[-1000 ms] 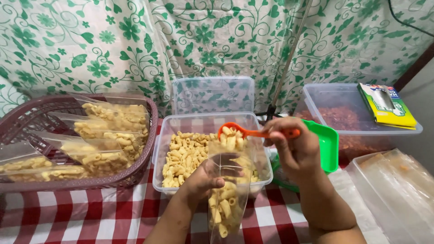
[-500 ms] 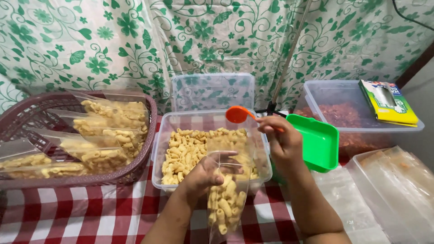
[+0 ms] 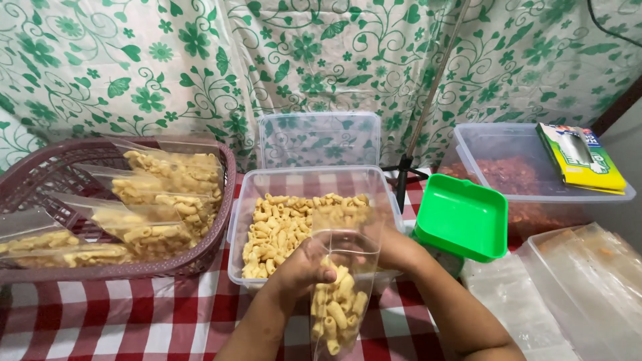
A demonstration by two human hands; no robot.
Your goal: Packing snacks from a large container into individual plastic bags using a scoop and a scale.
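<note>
My left hand grips a tall clear plastic bag, partly filled with yellow tube-shaped snacks, by its left edge. The bag stands upright over the front rim of a clear tub full of the same snacks. My right hand is at the bag's upper right edge, over the tub's front right corner. Its fingers are hidden behind the bag. The orange scoop is out of sight.
A maroon basket at left holds several filled bags. A green tray sits right of the tub. Behind are an upright clear lid, a thin pole, a tub of red snacks with a yellow box, and stacked empty bags.
My right hand held an orange scoop above the bag, lifted it away, and has now dropped low behind the bag. The scoop is no longer visible. The bag holds more snacks.
</note>
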